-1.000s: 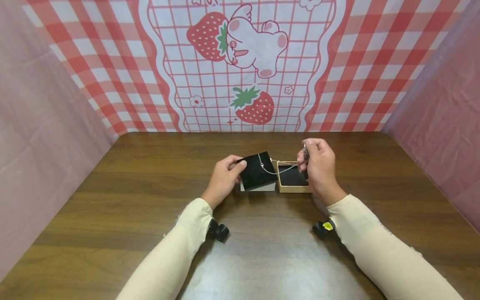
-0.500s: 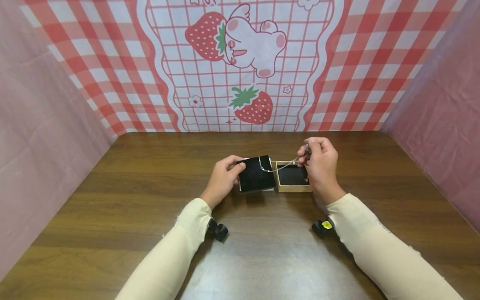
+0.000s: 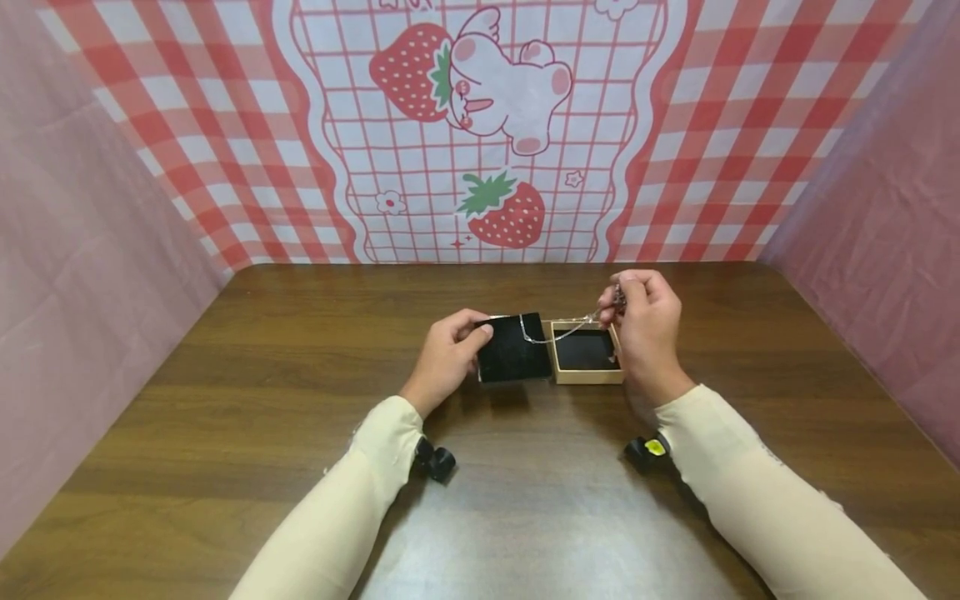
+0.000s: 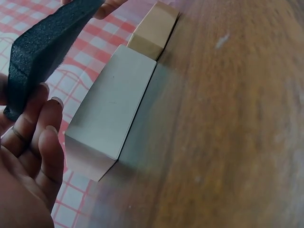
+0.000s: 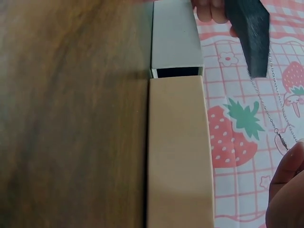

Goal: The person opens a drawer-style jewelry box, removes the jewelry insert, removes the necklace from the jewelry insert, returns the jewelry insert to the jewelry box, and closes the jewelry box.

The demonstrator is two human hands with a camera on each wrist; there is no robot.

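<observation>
Your left hand (image 3: 442, 354) pinches the black pad (image 3: 513, 354) at its left edge, thumb on top and fingers underneath. Your right hand (image 3: 651, 329), to the right, pinches a bunched part of the silver necklace (image 3: 538, 341); the exact finger contact is too small to tell. Two strands run between the pad and those fingers, one sagging in a shallow curve, with a small dangling piece (image 5: 283, 141) close to your right fingertips.

The step in hand looks like managing the strands across the pad, so treat slack as your main control. Move both hands together, since a tug to the right would probably drag the chain across the pad or tip it. Hold the pad from its edge, so your thumb stays off the strand on its top face.

Watch what lies below: the pale box (image 4: 107, 104) sits under the pad, and the open tan box (image 3: 588, 377) just to its right on the wooden table (image 3: 300, 350). The sagging strand crosses above the tan box's left side and could snag on its rim if you lower your right hand first.
</observation>
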